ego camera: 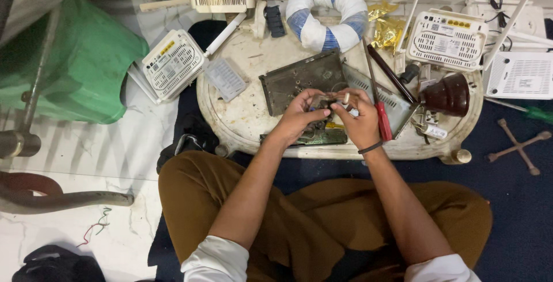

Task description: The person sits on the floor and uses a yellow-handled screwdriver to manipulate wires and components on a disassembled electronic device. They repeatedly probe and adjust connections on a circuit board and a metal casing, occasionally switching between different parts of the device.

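With our left hand (298, 113) at nine o'clock and right hand (358, 118) at three, we pinch a small part (329, 101) between fingertips over the circuit board (314, 137) on the worn tray (242, 115), likely keeping it steady, red screwdriver (382, 119) just beside.

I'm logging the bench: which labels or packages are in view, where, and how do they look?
Label: small pale rectangle on the underside of the white router, upper right.
Label: pale patch on the white router, upper left.
Gold foil wrappers: crumpled, right of the blue-and-white ring.
No screens.
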